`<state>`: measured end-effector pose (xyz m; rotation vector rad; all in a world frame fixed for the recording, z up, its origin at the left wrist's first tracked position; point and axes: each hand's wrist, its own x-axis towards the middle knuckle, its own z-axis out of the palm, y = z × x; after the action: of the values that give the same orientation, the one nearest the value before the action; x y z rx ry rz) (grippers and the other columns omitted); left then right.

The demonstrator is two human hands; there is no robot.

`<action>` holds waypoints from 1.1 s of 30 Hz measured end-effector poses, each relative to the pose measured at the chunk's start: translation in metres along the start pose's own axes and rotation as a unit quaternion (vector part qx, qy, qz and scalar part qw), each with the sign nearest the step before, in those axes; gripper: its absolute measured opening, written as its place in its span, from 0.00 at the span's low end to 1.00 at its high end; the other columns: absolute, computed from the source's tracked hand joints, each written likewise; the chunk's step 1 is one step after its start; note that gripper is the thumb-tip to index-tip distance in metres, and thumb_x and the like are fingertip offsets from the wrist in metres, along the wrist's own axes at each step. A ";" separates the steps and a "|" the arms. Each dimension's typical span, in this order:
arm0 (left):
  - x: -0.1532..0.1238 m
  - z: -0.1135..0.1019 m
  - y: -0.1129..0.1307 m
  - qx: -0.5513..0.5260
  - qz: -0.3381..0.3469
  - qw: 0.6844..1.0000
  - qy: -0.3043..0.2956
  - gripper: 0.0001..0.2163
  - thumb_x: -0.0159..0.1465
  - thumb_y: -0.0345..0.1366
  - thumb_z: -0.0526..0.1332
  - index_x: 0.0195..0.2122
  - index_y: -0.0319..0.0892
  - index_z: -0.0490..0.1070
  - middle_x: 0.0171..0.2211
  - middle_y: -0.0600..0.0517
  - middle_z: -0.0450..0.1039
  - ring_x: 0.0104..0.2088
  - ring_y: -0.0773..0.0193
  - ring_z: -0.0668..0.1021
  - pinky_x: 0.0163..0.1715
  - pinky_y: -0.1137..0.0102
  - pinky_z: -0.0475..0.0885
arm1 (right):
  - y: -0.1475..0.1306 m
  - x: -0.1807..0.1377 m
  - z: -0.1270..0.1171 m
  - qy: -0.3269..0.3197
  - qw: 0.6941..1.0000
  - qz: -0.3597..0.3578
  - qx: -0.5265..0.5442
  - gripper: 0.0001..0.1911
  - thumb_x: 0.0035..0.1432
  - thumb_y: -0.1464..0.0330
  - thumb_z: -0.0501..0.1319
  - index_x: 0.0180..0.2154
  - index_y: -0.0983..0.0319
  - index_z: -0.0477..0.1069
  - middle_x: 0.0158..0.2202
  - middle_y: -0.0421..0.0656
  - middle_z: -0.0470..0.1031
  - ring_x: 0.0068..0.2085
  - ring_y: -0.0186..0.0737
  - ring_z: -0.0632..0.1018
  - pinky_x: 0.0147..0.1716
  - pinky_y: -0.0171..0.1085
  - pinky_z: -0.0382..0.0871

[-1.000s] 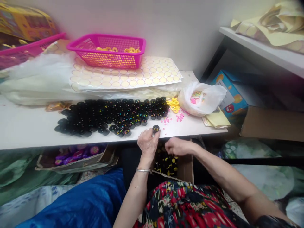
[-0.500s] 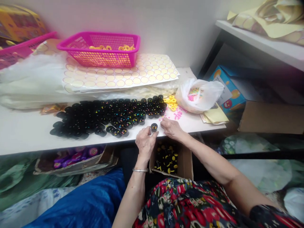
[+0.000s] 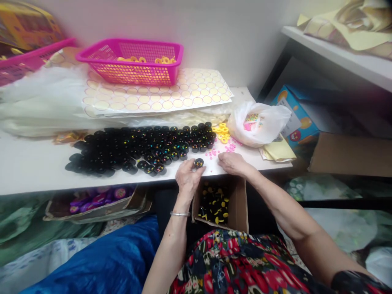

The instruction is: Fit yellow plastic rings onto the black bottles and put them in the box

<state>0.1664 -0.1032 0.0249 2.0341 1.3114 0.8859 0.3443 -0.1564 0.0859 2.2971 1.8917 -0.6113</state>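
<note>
My left hand (image 3: 187, 176) has thumb and fingers around a small round black cup (image 3: 199, 163) with yellowish bits inside, standing near the table's front edge. To its right, my right hand (image 3: 233, 163) rests low over the tabletop with its fingers pinched together. What those fingers hold, if anything, is too small to make out. Small pink beads (image 3: 212, 153) lie scattered just beyond and left of the right fingertips. Left of my hands stand many similar black cups (image 3: 143, 143) packed side by side, with coloured bits in them. Yellow rings (image 3: 222, 132) are piled at their right end.
A white plastic bag (image 3: 260, 122) with colourful beads stands at the right. Behind the cups, a pink basket (image 3: 131, 73) of yellow rings sits on sticker sheets (image 3: 208, 87). Below the table edge is a cardboard box (image 3: 240, 204) of black and yellow pieces.
My right hand has shifted right, away from the black cup and toward the pink beads. The left hand stays at the cup.
</note>
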 end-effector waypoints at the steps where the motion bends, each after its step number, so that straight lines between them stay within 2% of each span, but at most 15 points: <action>1: 0.000 0.001 0.000 -0.006 0.003 1.000 -0.001 0.14 0.49 0.44 0.65 0.35 0.45 0.74 0.27 0.56 0.66 0.31 0.67 0.70 0.31 0.73 0.63 | 0.002 -0.001 0.000 0.003 1.000 0.001 0.021 0.12 0.59 0.66 0.49 0.35 0.63 0.70 0.35 0.49 0.75 0.35 0.42 0.74 0.28 0.34 0.56; 5: 0.001 0.003 0.000 -0.011 0.007 1.000 -0.007 0.14 0.49 0.44 0.65 0.36 0.46 0.74 0.28 0.55 0.66 0.31 0.67 0.70 0.31 0.73 0.63 | 0.008 -0.007 0.013 0.072 0.992 -0.034 0.098 0.09 0.57 0.69 0.51 0.35 0.63 0.69 0.35 0.45 0.73 0.36 0.37 0.72 0.32 0.33 0.58; 10: 0.001 0.005 0.003 0.000 0.002 1.000 -0.009 0.12 0.51 0.43 0.64 0.35 0.46 0.75 0.29 0.55 0.68 0.31 0.66 0.70 0.30 0.73 0.63 | 0.004 -0.011 0.035 0.166 0.980 -0.053 0.092 0.09 0.57 0.72 0.50 0.32 0.62 0.68 0.34 0.43 0.69 0.34 0.37 0.69 0.32 0.34 0.58; 13: 0.001 0.005 0.005 0.017 0.012 1.000 -0.015 0.10 0.52 0.43 0.63 0.32 0.46 0.75 0.27 0.54 0.67 0.31 0.66 0.69 0.31 0.72 0.62 | -0.004 -0.008 0.035 0.235 0.954 -0.090 0.162 0.08 0.57 0.72 0.50 0.31 0.62 0.67 0.32 0.43 0.67 0.33 0.36 0.68 0.33 0.34 0.59; 16: 0.000 0.005 0.006 0.031 0.028 0.999 -0.016 0.08 0.52 0.42 0.62 0.30 0.46 0.74 0.26 0.54 0.66 0.31 0.66 0.69 0.30 0.73 0.61 | -0.016 0.001 0.027 0.291 0.917 -0.155 0.222 0.07 0.58 0.71 0.52 0.31 0.62 0.68 0.32 0.43 0.67 0.36 0.37 0.68 0.36 0.34 0.61; 18: 0.000 0.005 0.006 0.040 0.036 0.999 -0.010 0.06 0.53 0.40 0.61 0.29 0.45 0.74 0.26 0.54 0.66 0.31 0.66 0.68 0.30 0.73 0.61 | -0.025 0.009 0.021 0.298 0.911 -0.189 0.216 0.07 0.58 0.70 0.53 0.31 0.61 0.69 0.32 0.43 0.67 0.37 0.38 0.68 0.38 0.35 0.61; 21: 0.000 0.005 0.006 0.052 0.041 0.998 -0.005 0.05 0.54 0.38 0.59 0.28 0.45 0.73 0.25 0.54 0.66 0.30 0.66 0.68 0.31 0.72 0.60 | -0.033 0.017 0.017 0.280 0.923 -0.203 0.167 0.08 0.58 0.70 0.54 0.30 0.62 0.70 0.32 0.44 0.68 0.37 0.39 0.67 0.37 0.36 0.60; 29: 0.000 0.006 0.005 0.060 0.041 0.997 -0.005 0.05 0.53 0.37 0.59 0.28 0.44 0.73 0.25 0.54 0.66 0.30 0.66 0.68 0.31 0.71 0.60 | -0.039 0.019 0.016 0.236 0.949 -0.197 0.072 0.11 0.59 0.70 0.52 0.28 0.63 0.71 0.31 0.44 0.68 0.36 0.39 0.65 0.35 0.36 0.58; 33: 0.000 0.006 0.006 0.059 0.041 0.997 -0.003 0.04 0.54 0.37 0.59 0.27 0.44 0.72 0.25 0.53 0.67 0.30 0.66 0.68 0.31 0.71 0.60 | -0.045 0.018 0.011 0.210 0.962 -0.170 0.042 0.12 0.59 0.71 0.51 0.27 0.63 0.70 0.31 0.45 0.68 0.36 0.40 0.64 0.34 0.37 0.57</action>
<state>0.1745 -0.1060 0.0254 2.1931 1.3137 0.8554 0.3010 -0.1339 0.0772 2.3099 2.5328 -0.2432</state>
